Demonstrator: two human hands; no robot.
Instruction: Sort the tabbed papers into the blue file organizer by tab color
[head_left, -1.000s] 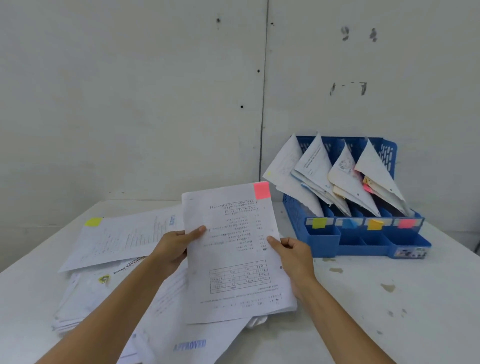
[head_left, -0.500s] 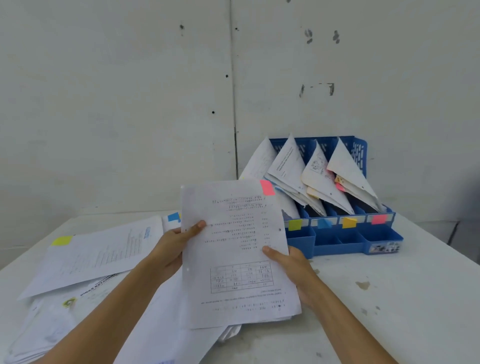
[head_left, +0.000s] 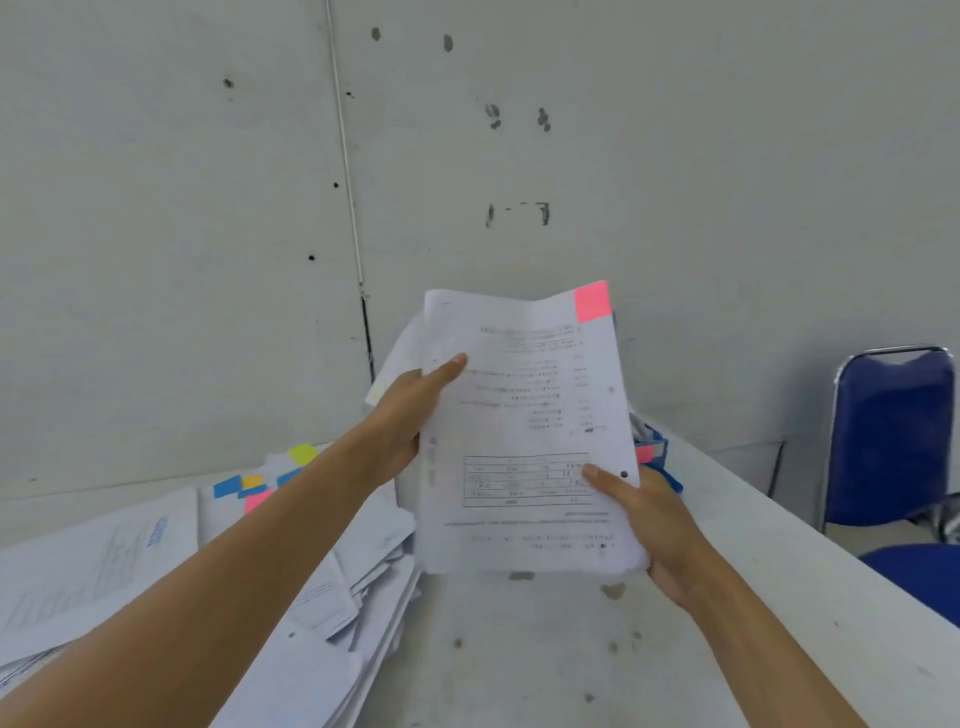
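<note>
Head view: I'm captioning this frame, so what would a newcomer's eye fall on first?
The printed sheet with a pink tab at its top right corner, held up mid-frame by the left hand and right hand. Left of it, a messy paper pile on the table shows blue, yellow and pink tabs; a blue chair stands at the right edge.
</note>
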